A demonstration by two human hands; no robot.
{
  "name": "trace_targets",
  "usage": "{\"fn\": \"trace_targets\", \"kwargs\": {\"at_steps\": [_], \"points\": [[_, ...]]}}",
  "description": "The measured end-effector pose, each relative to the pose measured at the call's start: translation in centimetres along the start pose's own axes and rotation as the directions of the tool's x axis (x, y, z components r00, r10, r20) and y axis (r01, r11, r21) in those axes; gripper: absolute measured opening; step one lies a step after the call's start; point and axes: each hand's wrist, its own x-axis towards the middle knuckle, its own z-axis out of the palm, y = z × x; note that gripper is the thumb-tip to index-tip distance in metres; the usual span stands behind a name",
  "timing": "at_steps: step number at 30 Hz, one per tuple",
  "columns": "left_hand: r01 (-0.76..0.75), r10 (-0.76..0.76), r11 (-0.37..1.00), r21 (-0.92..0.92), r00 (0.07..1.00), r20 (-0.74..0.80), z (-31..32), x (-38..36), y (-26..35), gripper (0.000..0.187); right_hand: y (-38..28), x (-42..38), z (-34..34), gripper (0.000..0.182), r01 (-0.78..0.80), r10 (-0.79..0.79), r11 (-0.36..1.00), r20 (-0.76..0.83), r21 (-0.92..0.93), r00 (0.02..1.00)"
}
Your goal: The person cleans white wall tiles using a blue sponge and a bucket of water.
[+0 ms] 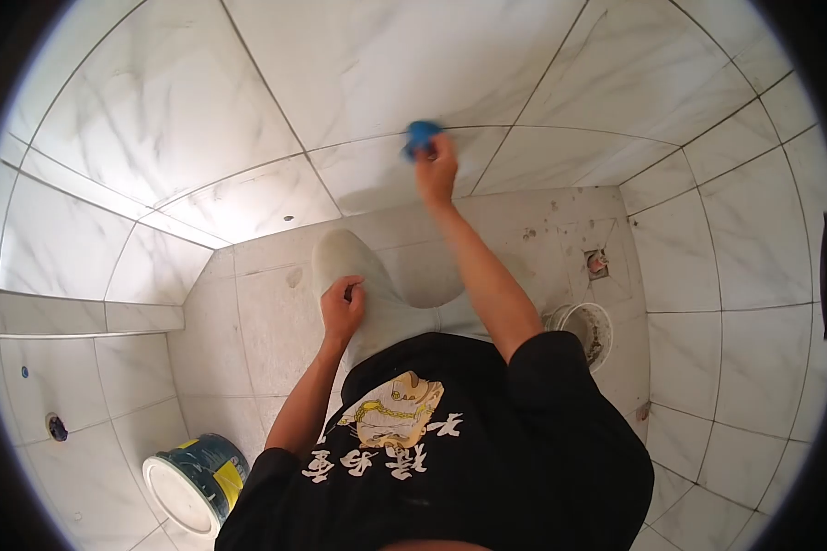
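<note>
My right hand [438, 173] reaches forward to the marble-patterned wall tile [395, 64] and is closed on a small blue rounded object [423, 135]. Motion blur hides its exact kind. The blue object is at the wall, by the horizontal joint between two rows of tiles. On my bent leg [342, 253], in pale trousers, rests my left hand [344, 310], its fingers curled in and nothing showing in them.
Tiled walls stand on both sides. A bucket with a white lid [179, 496] lies lower left. Beside my right arm is an open pail [602, 331] with grey residue. A square floor opening [596, 264] sits near the right wall.
</note>
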Motion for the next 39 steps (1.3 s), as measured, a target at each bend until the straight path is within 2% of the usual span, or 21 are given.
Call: {"fn": "trace_targets", "kwargs": {"at_steps": [1, 3, 5, 7, 10, 11, 13, 15, 16, 17, 19, 20, 22, 23, 25, 28, 30, 32, 35, 37, 39], "points": [[-0.004, 0.004, 1.0, -0.001, 1.0, 0.009, 0.0, -0.3, 0.1, 0.014, -1.6, -1.7, -0.7, 0.026, 0.142, -0.146, 0.985, 0.04, 0.097, 0.988], [0.022, -0.023, 0.999, 0.049, 0.999, 0.031, -0.6, -0.4, 0.1, 0.014, -0.6, -0.3, -4.7, 0.029, -0.04, 0.027, 0.996, -0.161, -0.08, 0.987], [0.052, -0.052, 0.999, 0.017, 0.999, 0.005, -0.7, -1.1, 0.2, 0.013, 2.0, 3.8, -9.1, 0.031, -0.058, 0.145, 0.976, -0.432, 0.208, 0.89], [0.103, -0.103, 0.995, -0.018, 0.995, -0.006, -0.8, -1.9, 0.1, 0.013, 2.4, 6.1, -10.3, 0.033, -0.13, 0.178, 0.983, -0.475, 0.133, 0.862], [-0.018, 0.019, 1.0, 0.006, 1.0, -0.024, -0.3, -1.0, 0.2, 0.013, 4.0, 7.0, -5.6, 0.03, -0.061, -0.143, 0.936, -0.533, -0.346, 0.834], [-0.011, 0.011, 1.0, 0.005, 1.0, -0.002, -0.3, -0.7, 0.3, 0.013, 3.6, 5.8, -5.6, 0.03, -0.062, -0.142, 0.936, -0.534, -0.347, 0.834], [-0.016, 0.016, 1.0, -0.003, 0.999, 0.029, -0.1, -0.4, 0.3, 0.013, 2.2, 2.7, -7.1, 0.033, 0.025, -0.029, 0.991, -0.03, -0.133, 0.999], [0.023, -0.025, 0.999, 0.024, 0.999, 0.047, -0.1, -0.2, 0.2, 0.013, 2.9, 3.8, -11.0, 0.035, -0.116, 0.055, 0.971, -0.276, -0.207, 0.96], [0.017, -0.018, 1.0, 0.019, 0.999, 0.037, 0.2, 0.2, 0.3, 0.013, 4.0, 5.7, -12.8, 0.04, -0.179, 0.2, 0.98, -0.441, 0.088, 0.875], [0.0, 0.0, 1.0, 0.002, 1.0, 0.021, 0.2, -0.2, 0.2, 0.013, 4.5, 7.5, -14.1, 0.042, -0.175, 0.229, 0.973, -0.537, 0.15, 0.812], [-0.001, 0.001, 1.0, 0.004, 1.0, 0.011, -0.4, -1.4, -0.1, 0.013, 4.0, 9.6, -14.7, 0.038, -0.229, 0.323, 0.943, -0.49, 0.242, 0.81], [0.002, -0.002, 1.0, -0.016, 1.0, 0.007, -0.3, -1.6, -0.2, 0.013, 4.5, 9.5, -12.9, 0.038, -0.236, 0.331, 0.939, -0.477, 0.249, 0.814], [0.01, -0.011, 1.0, -0.029, 0.999, -0.034, -0.1, -1.2, -0.2, 0.013, 5.0, 9.1, -6.9, 0.034, -0.224, 0.187, 0.974, -0.609, 0.016, 0.77], [0.001, -0.002, 0.999, -0.034, 1.0, -0.031, 0.0, -1.2, -0.1, 0.013, 4.0, 7.3, -2.7, 0.036, -0.183, 0.216, 0.976, -0.572, 0.116, 0.791], [-0.007, 0.007, 1.0, -0.011, 1.0, -0.018, 0.1, -1.0, -0.6, 0.013, -0.1, 2.3, 6.0, 0.034, -0.107, 0.108, 0.994, -0.583, 0.035, 0.806], [-0.016, 0.016, 1.0, 0.007, 1.0, 0.012, -0.1, -0.4, -0.8, 0.014, -5.1, -5.8, 15.9, 0.028, 0.052, -0.037, 0.998, -0.429, 0.024, 0.903], [0.014, -0.014, 1.0, -0.007, 0.999, 0.03, -0.2, -0.4, -0.7, 0.014, -5.9, -9.9, 17.8, 0.029, 0.088, -0.105, 0.968, 0.062, 0.235, 0.992], [0.017, -0.015, 0.999, -0.034, 0.998, 0.057, -0.4, -0.2, -0.5, 0.014, -8.2, -10.6, 14.7, 0.032, 0.206, -0.293, 0.933, 0.294, 0.295, 0.909], [-0.015, 0.015, 1.0, -0.004, 1.0, 0.013, -0.6, -0.7, -0.5, 0.014, -7.6, -6.5, 4.5, 0.041, 0.25, -0.268, 0.949, 0.074, 0.191, 0.961], [0.054, -0.055, 0.998, -0.037, 0.998, -0.012, -0.8, -1.2, -0.3, 0.013, -5.1, -1.2, -3.5, 0.048, -0.121, 0.165, 0.965, -0.182, 0.234, 0.969], [0.015, -0.016, 0.999, -0.028, 1.0, -0.013, -0.9, -1.1, 0.3, 0.012, -2.4, 4.4, -10.4, 0.045, -0.137, 0.187, 0.981, -0.46, 0.14, 0.868]]}}
